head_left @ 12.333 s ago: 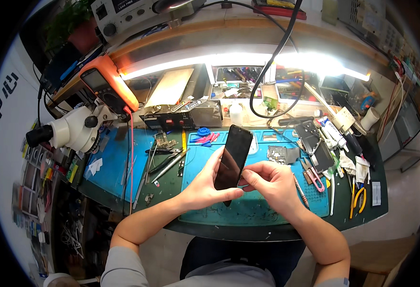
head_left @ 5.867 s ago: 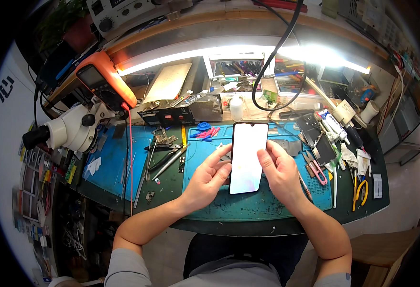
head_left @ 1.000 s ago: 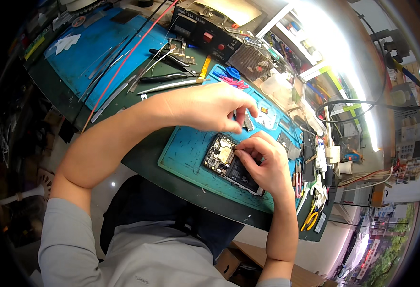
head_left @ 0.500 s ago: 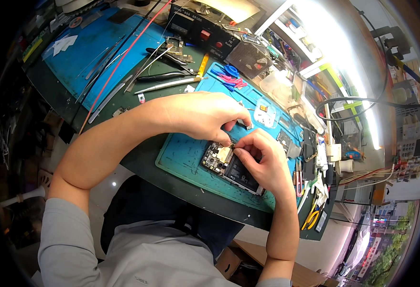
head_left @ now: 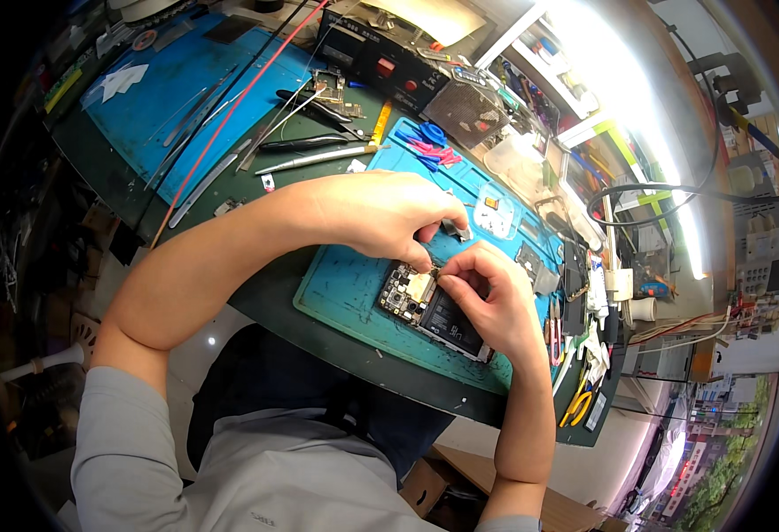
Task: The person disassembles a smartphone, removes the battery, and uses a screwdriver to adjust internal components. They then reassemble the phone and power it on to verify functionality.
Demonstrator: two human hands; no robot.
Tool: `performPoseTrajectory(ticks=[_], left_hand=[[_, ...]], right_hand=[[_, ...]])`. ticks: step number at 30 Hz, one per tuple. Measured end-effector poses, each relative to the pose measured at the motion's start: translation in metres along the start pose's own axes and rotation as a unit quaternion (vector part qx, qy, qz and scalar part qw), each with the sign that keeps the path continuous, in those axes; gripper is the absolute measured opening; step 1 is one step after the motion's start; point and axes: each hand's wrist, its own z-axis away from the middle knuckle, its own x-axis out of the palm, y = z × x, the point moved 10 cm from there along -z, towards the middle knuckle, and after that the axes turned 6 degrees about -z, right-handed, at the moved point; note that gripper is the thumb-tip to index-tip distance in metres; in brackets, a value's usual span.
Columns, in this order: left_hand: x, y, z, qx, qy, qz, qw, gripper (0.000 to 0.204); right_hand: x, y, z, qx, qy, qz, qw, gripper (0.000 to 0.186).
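The opened phone lies face down on the teal work mat near the front edge of the worktop, its back cover already off so that the circuit board at one end and the dark battery toward the other are bare. Both hands meet over the board end. The left hand arches above it with its fingers drawn together, thumb and forefinger pinching down at a spot on the board's edge; what sits between them is too small to make out. The right hand rests on the battery side, its fingers curled and pressed close, their tips touching the same spot from the other side and covering part of the phone's body. Judging by this, the disassembly is in its middle stretch: the housing is open and the insides exposed, but the board and battery still sit in the frame, so whatever is being lifted or seated there is a small connector or shield, and the larger parts are left. Tweezers and probes lie well apart on the green mat beyond, and a clear parts tray sits just past the hands.
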Motion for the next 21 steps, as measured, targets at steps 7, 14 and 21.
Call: performPoseTrajectory(ticks=[7, 14, 21], left_hand=[[0.000, 0.000, 0.000, 0.001, -0.005, 0.001, 1.000, 0.060], [0.002, -0.002, 0.000, 0.001, -0.001, -0.008, 1.000, 0.059], [0.001, -0.002, 0.000, 0.005, 0.003, -0.012, 1.000, 0.057]], right_hand=[[0.002, -0.023, 0.020, -0.081, 0.001, 0.007, 0.997, 0.016], [0.008, -0.031, 0.021, -0.123, -0.021, 0.057, 0.991, 0.018], [0.008, -0.030, 0.022, -0.133, -0.029, 0.050, 0.989, 0.021]])
